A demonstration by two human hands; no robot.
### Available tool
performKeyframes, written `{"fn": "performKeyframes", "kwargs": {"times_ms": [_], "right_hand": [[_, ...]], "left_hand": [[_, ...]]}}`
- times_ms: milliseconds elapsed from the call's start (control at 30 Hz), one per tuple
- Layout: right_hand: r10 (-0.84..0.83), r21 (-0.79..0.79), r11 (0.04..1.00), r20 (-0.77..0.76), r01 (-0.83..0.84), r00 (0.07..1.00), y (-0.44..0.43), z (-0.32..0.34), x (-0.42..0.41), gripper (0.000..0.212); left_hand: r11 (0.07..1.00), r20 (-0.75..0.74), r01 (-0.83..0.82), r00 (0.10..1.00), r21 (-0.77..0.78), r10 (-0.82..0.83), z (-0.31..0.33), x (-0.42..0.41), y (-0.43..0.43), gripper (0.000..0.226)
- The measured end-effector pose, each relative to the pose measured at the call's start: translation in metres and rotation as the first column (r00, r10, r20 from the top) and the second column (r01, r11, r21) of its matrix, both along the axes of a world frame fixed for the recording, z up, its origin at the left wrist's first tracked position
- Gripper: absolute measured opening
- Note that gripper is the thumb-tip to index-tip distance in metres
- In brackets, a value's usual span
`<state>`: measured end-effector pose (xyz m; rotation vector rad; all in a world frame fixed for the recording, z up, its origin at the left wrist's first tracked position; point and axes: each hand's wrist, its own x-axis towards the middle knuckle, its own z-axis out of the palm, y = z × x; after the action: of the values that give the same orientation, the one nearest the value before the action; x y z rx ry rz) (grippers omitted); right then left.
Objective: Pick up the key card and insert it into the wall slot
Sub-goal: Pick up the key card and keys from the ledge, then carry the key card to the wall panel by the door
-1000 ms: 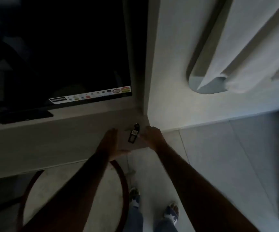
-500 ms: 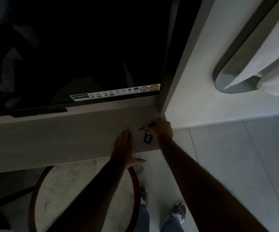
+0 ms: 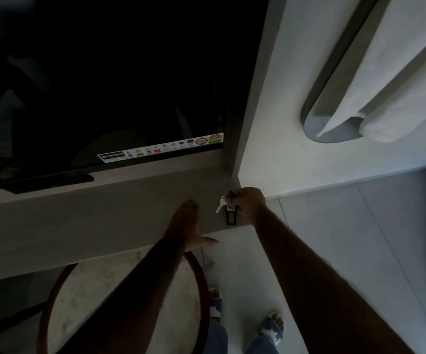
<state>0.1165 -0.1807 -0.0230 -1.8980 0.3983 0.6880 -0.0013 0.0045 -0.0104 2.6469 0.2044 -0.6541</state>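
My right hand is closed on a key set at the right end of a grey shelf. From its fingers hang a dark rectangular key card tag and a silver key, just above the shelf's surface. My left hand rests flat on the shelf with fingers straight, a little left of the tag and apart from it. No wall slot shows in this dim view.
A dark TV screen with a sticker strip stands on the shelf behind. A white wall meets the shelf's right end. White towels hang at the upper right. A round stool and my feet are on the tiled floor below.
My right hand closed around the key set and lifted it slightly, so the tag and key now dangle. My left hand stayed flat on the shelf. The view shifted left.
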Motion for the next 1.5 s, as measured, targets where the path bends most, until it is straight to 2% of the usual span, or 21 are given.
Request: {"fn": "performKeyframes", "kwargs": {"times_ms": [100, 167, 300, 400, 600, 867, 1200, 1500], "right_hand": [[-0.073, 0.090, 0.993, 0.022, 0.071, 0.997, -0.032, 0.033, -0.001, 0.030], [-0.062, 0.150, 0.987, 0.039, 0.056, 0.997, -0.058, 0.057, -0.001, 0.030], [-0.118, 0.226, 0.969, 0.081, 0.097, 0.990, -0.118, 0.111, 0.002, 0.039], [-0.205, 0.235, 0.957, 0.135, 0.170, 0.969, -0.167, 0.150, 0.005, 0.045], [-0.317, 0.259, 0.934, 0.281, 0.247, 0.906, -0.266, 0.239, -0.004, 0.046], [-0.333, 0.207, 0.942, 0.481, 0.264, 0.811, -0.394, 0.349, -0.020, 0.041], [-0.408, 0.214, 0.907, 0.663, 0.364, 0.627, -0.536, 0.467, -0.054, 0.042], [-0.430, 0.246, 0.887, 0.749, 0.392, 0.504, -0.607, 0.532, -0.097, 0.030]], "left_hand": [[0.998, 0.046, 0.068, 0.997, -0.016, -0.067, 0.020, 0.014, -0.020, 0.136], [0.992, 0.092, 0.124, 0.988, -0.020, -0.121, 0.038, 0.024, -0.040, 0.136], [0.975, 0.153, 0.201, 0.971, -0.093, -0.186, 0.082, 0.041, -0.086, 0.135], [0.953, 0.210, 0.283, 0.943, -0.107, -0.257, 0.116, 0.058, -0.121, 0.135], [0.912, 0.341, 0.392, 0.879, -0.123, -0.332, 0.194, 0.092, -0.203, 0.136], [0.845, 0.547, 0.532, 0.726, -0.062, -0.417, 0.297, 0.131, -0.321, 0.132], [0.756, 0.716, 0.654, 0.515, 0.026, -0.471, 0.414, 0.149, -0.456, 0.132], [0.669, 0.780, 0.739, 0.373, 0.079, -0.503, 0.464, 0.152, -0.560, 0.131]]}}
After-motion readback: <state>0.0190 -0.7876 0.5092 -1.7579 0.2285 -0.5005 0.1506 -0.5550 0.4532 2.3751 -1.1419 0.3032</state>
